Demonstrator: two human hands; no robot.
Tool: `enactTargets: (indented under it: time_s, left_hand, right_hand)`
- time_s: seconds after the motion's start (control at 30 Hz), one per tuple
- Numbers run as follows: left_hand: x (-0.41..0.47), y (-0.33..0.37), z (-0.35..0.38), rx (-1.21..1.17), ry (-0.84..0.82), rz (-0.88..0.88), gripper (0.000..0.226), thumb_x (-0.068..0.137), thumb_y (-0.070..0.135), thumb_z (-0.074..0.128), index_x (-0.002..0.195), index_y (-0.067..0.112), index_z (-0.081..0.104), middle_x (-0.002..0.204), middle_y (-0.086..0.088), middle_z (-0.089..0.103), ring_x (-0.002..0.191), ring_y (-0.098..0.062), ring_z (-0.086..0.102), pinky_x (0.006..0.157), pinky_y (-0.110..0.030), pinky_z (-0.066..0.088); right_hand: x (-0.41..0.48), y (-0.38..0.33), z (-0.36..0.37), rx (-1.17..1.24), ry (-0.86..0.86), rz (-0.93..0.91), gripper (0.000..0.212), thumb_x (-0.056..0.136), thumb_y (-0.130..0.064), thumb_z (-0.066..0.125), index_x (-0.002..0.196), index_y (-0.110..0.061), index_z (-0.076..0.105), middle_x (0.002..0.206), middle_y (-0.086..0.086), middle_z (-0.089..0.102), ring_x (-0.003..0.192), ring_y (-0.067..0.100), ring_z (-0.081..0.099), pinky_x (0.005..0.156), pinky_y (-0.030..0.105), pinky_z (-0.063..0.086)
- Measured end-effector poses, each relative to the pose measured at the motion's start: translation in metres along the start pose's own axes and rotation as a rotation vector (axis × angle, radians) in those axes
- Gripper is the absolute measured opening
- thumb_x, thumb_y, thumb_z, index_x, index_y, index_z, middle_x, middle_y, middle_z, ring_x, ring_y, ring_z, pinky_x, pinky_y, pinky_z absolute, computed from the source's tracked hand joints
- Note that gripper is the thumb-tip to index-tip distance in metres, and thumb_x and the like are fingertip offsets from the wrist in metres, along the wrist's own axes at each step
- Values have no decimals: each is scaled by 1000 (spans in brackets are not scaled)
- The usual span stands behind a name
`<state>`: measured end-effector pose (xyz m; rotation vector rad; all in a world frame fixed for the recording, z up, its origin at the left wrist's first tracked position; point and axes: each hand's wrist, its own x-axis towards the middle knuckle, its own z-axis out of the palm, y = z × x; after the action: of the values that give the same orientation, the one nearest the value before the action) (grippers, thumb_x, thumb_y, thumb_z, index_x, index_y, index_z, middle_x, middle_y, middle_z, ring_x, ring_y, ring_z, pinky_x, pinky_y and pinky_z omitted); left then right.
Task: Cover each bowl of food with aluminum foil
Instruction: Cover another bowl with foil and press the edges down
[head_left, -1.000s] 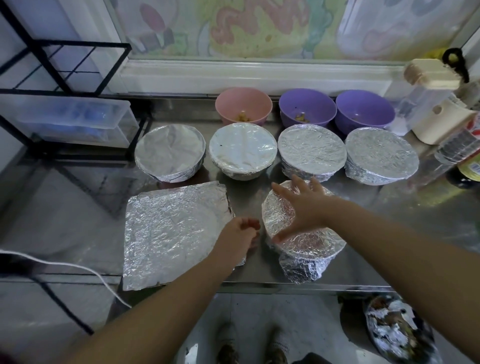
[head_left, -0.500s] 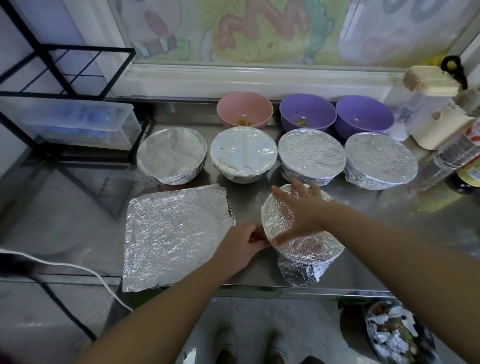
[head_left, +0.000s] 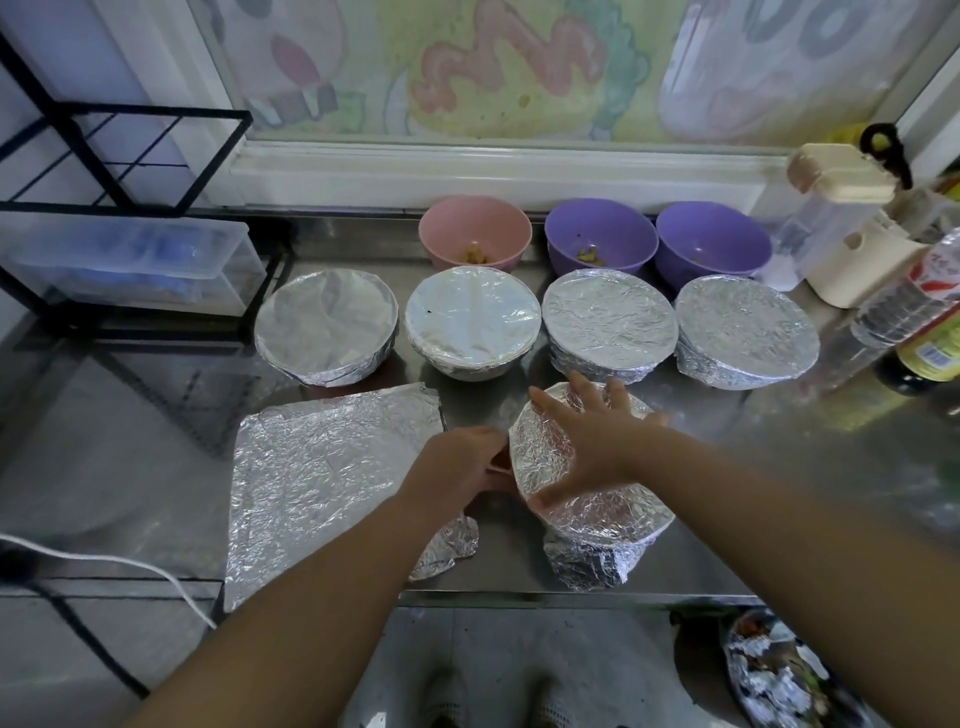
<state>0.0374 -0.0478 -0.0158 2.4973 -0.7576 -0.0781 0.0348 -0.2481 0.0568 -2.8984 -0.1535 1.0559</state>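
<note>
A foil-wrapped bowl (head_left: 613, 514) stands near the counter's front edge. My right hand (head_left: 592, 436) lies flat on its top with fingers spread. My left hand (head_left: 457, 462) curls against the bowl's left side, gripping the foil below the rim; its fingertips are hidden. A loose crinkled foil sheet (head_left: 322, 478) lies flat to the left. Behind stand several covered bowls in a row, from the leftmost (head_left: 327, 332) to the rightmost (head_left: 745, 332). At the back a pink bowl (head_left: 475, 231) and two purple bowls (head_left: 600, 234) (head_left: 711, 239) sit uncovered with food inside.
A black wire rack with a clear plastic box (head_left: 130, 260) stands at the left. A cream container (head_left: 857, 260) and a bottle (head_left: 924, 306) crowd the right edge. A white cable (head_left: 104, 561) crosses the lower left. Crumpled foil (head_left: 774, 670) lies below the counter at right.
My left hand has moved right from beside the foil sheet up against the front bowl's left side. My right hand stays pressed on the bowl's top.
</note>
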Motion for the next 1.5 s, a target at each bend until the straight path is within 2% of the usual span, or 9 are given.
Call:
enactTargets:
  time_s: [0.33,0.5,0.6,0.73,0.9,1.03,1.27,1.4,1.5]
  left_hand:
    - [2,-8,-5,-49,27,-189,28,83,41,76,93,15,69,90,1,68,83,-17,62,74,-29,48]
    - [-10,3,-8,-292,80,-340,14,90,29,71,96,17,72,86,8,67,77,-2,60,67,-5,40]
    - [-25,9,-3,-490,55,-471,9,93,24,67,99,19,70,94,7,70,86,-6,65,76,-9,46]
    - [-47,25,5,-980,-114,-694,28,85,14,72,108,21,58,111,-3,63,105,-27,66,93,-46,57]
    - [-61,46,19,-1525,-227,-726,40,90,-8,62,120,14,47,122,-17,62,106,-26,68,91,-36,57]
    - [-65,43,35,-1608,-132,-798,33,89,-13,59,108,13,53,97,-9,69,89,-20,69,81,-33,57]
    - [-72,37,46,-1737,-164,-852,40,88,-15,56,121,7,59,96,-14,67,88,-24,64,103,-46,43]
    - [-69,33,46,-1563,-197,-760,55,79,-7,70,131,2,55,122,-26,62,111,-33,65,108,-51,45]
    - [-64,32,39,-1203,-175,-645,38,82,11,77,118,11,64,111,-15,72,105,-29,69,101,-44,52]
  right_hand:
    - [7,0,7,106,47,131,140,49,-100,58,151,-53,-25,165,1,-32,150,50,-19,109,83,14]
    - [6,-1,7,120,33,217,150,37,-106,41,150,-43,-33,163,11,-34,150,54,-14,115,77,14]
    - [-1,-2,-6,24,48,94,147,37,-102,48,150,-49,-30,163,7,-34,149,51,-21,112,81,11]
    - [2,-1,-8,-56,-34,-78,146,33,-96,62,148,-62,-21,163,-7,-34,148,42,-31,108,85,9]
    - [9,1,-3,-62,-39,-81,146,31,-95,67,146,-67,-18,166,-10,-29,150,43,-27,109,83,12]
    - [6,-1,-4,-66,-25,-71,144,36,-93,70,148,-65,-17,166,-9,-28,151,42,-25,108,84,13]
    - [6,-1,-2,-42,-18,-74,143,39,-91,73,149,-64,-16,166,-8,-28,149,43,-28,107,85,12]
    - [2,-2,-4,-39,-17,-70,140,46,-87,77,150,-62,-14,166,-8,-28,150,42,-28,107,86,10]
    - [2,-2,-3,-37,-17,-72,140,48,-86,77,150,-62,-15,166,-8,-27,150,43,-28,107,86,10]
